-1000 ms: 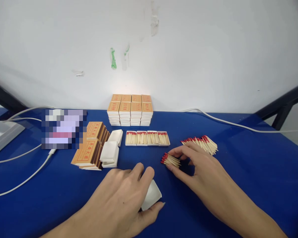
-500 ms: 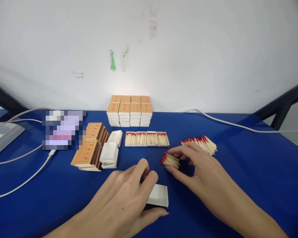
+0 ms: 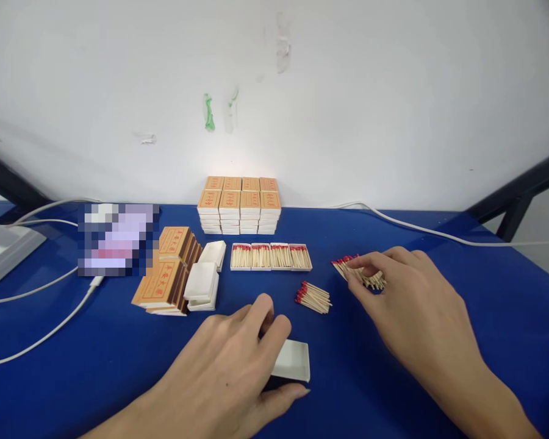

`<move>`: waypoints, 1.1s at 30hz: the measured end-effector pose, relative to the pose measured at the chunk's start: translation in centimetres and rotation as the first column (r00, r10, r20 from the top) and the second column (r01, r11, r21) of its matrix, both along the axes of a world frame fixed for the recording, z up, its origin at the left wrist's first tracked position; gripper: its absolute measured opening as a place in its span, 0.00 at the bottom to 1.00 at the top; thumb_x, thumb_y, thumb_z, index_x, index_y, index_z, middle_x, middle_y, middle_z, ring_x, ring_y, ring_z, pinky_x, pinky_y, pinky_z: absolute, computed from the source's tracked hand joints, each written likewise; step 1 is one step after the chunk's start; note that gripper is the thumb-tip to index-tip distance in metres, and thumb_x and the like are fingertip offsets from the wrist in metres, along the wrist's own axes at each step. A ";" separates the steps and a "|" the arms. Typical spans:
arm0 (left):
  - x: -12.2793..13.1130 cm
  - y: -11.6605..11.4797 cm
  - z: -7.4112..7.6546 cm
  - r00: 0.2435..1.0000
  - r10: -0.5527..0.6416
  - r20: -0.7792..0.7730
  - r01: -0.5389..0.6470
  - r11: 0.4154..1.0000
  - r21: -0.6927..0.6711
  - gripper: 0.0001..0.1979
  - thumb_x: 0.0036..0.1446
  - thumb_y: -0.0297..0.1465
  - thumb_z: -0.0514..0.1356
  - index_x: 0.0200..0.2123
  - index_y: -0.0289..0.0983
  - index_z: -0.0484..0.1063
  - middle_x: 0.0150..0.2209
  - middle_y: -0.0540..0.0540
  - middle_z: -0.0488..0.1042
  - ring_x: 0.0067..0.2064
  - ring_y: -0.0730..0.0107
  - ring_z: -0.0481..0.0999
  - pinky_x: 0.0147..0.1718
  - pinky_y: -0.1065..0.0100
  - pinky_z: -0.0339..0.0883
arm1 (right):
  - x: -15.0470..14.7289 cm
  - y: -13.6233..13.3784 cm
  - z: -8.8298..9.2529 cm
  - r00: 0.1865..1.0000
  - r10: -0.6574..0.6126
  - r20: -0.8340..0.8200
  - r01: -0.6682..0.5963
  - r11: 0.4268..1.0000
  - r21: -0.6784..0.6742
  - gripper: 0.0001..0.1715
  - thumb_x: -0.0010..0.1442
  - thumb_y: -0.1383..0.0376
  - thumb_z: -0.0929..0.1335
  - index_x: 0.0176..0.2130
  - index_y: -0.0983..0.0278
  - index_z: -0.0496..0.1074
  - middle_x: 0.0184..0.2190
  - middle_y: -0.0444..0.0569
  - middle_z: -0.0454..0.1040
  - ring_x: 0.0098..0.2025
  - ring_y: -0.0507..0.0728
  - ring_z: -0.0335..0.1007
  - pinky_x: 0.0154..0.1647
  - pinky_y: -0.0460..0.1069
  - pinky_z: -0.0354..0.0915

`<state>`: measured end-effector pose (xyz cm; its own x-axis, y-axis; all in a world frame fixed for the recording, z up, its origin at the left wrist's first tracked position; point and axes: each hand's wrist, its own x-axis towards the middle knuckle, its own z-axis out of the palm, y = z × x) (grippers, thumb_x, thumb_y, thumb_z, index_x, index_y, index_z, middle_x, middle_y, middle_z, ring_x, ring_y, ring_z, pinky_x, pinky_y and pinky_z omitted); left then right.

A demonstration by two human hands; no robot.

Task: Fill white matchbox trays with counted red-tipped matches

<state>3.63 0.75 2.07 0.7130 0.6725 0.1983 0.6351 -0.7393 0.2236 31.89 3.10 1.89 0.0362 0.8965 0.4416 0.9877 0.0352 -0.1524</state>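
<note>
So, our left hand (image 3: 233,360) holds a white tray (image 3: 295,358) at six o'clock; our right hand (image 3: 421,311) touches the match pile (image 3: 376,282) at four, whether gripping, we cannot tell. We should pinch lightly, keeping the red heads (image 3: 341,262) aligned.

At the back of the tabletop (image 3: 476,323) stands a block of matchboxes (image 3: 238,206), with four match-filled trays (image 3: 271,257) in a row before it. Left of the row lie stacked trays (image 3: 202,281), then matchbox sleeves (image 3: 167,280); right of it, a match pile (image 3: 348,261) at the right hand (image 3: 414,308). Nearer lies a match bundle (image 3: 314,297), before it a single tray (image 3: 296,361) in the left hand (image 3: 238,360).
</note>
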 end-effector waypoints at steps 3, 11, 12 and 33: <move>0.1 0.0 0.1 1.000 0.006 -0.001 -0.006 1.000 0.005 0.27 0.60 0.42 0.81 0.47 0.43 0.68 0.45 0.49 0.72 0.31 0.59 0.78 0.23 0.57 0.66 | -0.1 0.1 -0.4 0.998 0.019 0.058 -0.019 1.000 -0.008 0.15 0.76 0.60 0.68 0.40 0.60 0.84 0.38 0.55 0.82 0.42 0.69 0.71 0.37 0.59 0.63; 0.1 0.1 0.1 1.000 0.009 0.004 -0.009 1.000 -0.004 0.26 0.62 0.41 0.80 0.48 0.43 0.68 0.46 0.48 0.72 0.34 0.57 0.80 0.25 0.57 0.67 | 0.2 0.2 -0.9 0.994 0.062 0.087 -0.060 0.998 -0.031 0.13 0.74 0.64 0.68 0.40 0.61 0.83 0.36 0.55 0.81 0.41 0.68 0.70 0.41 0.61 0.67; 0.1 0.1 0.1 1.000 0.008 0.004 -0.008 1.000 -0.008 0.26 0.62 0.41 0.80 0.48 0.43 0.67 0.46 0.48 0.72 0.34 0.57 0.80 0.25 0.57 0.67 | 0.2 0.2 -0.9 0.994 0.067 0.082 -0.064 0.997 -0.030 0.14 0.74 0.64 0.68 0.39 0.61 0.83 0.36 0.54 0.81 0.41 0.68 0.70 0.41 0.61 0.67; 0.2 0.0 0.2 1.000 0.017 -0.010 -0.018 0.999 -0.031 0.22 0.63 0.38 0.78 0.48 0.42 0.69 0.45 0.48 0.72 0.35 0.56 0.80 0.26 0.56 0.69 | -0.7 -0.3 1.2 0.892 0.451 -0.035 -0.452 0.883 -0.128 0.14 0.83 0.65 0.64 0.44 0.60 0.78 0.43 0.53 0.77 0.48 0.66 0.68 0.49 0.61 0.67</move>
